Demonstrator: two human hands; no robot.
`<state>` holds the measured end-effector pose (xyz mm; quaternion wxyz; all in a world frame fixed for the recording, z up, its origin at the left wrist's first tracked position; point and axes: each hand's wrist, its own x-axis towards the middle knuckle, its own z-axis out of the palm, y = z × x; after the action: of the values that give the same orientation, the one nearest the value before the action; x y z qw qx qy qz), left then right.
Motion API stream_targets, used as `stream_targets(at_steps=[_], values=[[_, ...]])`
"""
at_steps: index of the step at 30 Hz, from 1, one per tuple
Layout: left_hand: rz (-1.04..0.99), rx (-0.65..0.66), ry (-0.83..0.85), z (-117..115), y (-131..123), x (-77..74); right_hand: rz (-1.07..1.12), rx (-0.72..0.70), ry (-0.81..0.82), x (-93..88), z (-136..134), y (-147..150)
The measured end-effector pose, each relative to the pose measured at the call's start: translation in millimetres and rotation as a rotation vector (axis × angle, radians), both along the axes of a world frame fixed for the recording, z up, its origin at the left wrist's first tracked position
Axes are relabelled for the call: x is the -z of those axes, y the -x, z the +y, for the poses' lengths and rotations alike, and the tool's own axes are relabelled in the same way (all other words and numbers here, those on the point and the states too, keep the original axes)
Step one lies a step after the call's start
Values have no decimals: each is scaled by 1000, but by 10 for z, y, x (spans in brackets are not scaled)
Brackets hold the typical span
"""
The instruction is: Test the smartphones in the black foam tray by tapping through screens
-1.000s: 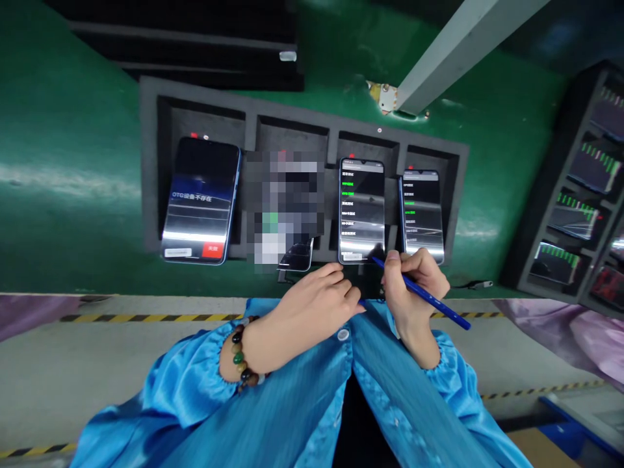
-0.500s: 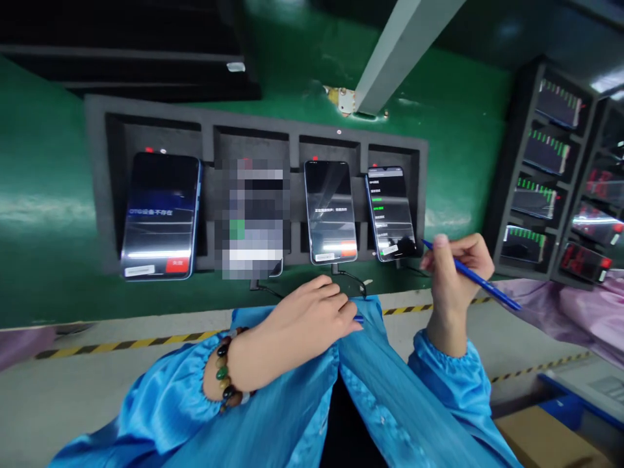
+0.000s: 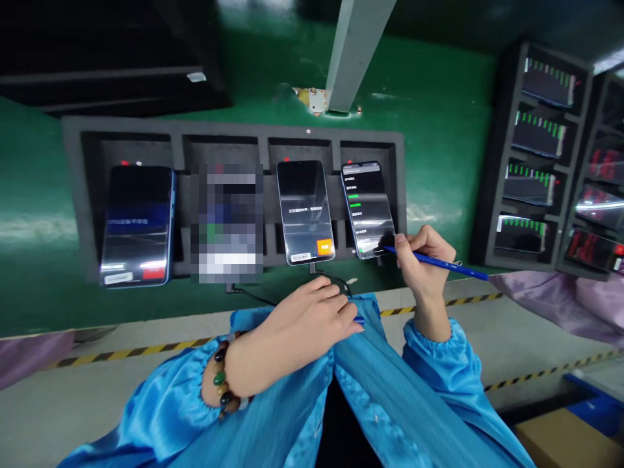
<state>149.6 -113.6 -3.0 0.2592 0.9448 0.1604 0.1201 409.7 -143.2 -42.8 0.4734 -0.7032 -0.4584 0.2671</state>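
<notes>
My right hand (image 3: 426, 260) pinches a blue pen (image 3: 439, 261), its tip at the lower edge of the rightmost phone (image 3: 369, 208), whose screen lists white and green lines. My left hand (image 3: 312, 318) is closed in front of the tray, with a short blue end of something (image 3: 359, 320) poking out by its fingers. A black tray (image 3: 234, 127) holds phones in a row. The third phone (image 3: 306, 214) shows white text and an orange box. At far left, another phone (image 3: 137, 224) has a red box. A pixelated patch hides the second slot.
A grey metal post (image 3: 358, 55) rises behind the tray from the green table (image 3: 439, 143). Dark trays (image 3: 492, 214) of phones stand at right. Black equipment (image 3: 112, 71) fills the back left. Cables run from the tray's front; a pink sleeve (image 3: 550, 299) shows at right.
My right hand has brought the pen tip onto the lower part of the rightmost phone. The third phone's box turned from red to orange. The view has shifted, and the tray appears further left.
</notes>
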Motion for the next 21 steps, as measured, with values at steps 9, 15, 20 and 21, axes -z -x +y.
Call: stream_targets(at_steps=[9, 15, 20, 21], values=[[10, 19, 14, -9, -37, -20, -5, 4, -4, 44, -4, -28], [21, 17, 7, -23, -38, 17, -2, 36, -3, 1, 16, -9], [21, 18, 63, 46, 10, -138, 29, 16, -12, -20, 9, -3], [6, 10, 107, 93, 91, -200, 44, 13, -19, -26, 8, -9]])
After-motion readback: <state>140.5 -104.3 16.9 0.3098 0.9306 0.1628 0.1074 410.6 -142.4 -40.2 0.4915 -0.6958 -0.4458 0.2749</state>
